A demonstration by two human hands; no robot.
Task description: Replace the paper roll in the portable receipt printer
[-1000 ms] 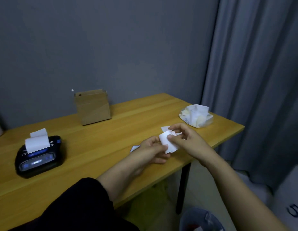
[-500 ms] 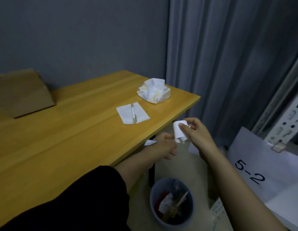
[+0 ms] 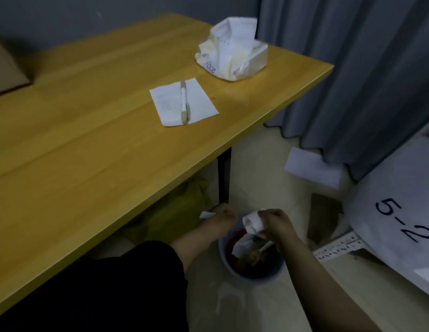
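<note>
Both your hands sit low over the bin (image 3: 253, 271), off the counter (image 3: 88, 144) edge. Your right hand (image 3: 275, 226) has its grip closed on the paper roll (image 3: 253, 224), held just above the bin's mouth. Your left hand (image 3: 221, 218) pinches a small white scrap (image 3: 207, 214) beside it.

My read: you're clearing wrapper or a torn leader before loading. The printer isn't in view, so loading and closing look yet to come.

Containers: the bin holds mixed rubbish, with white paper and a pale utensil on top. On the counter, a tissue pack (image 3: 232, 53) has a sheet sticking up.
</note>
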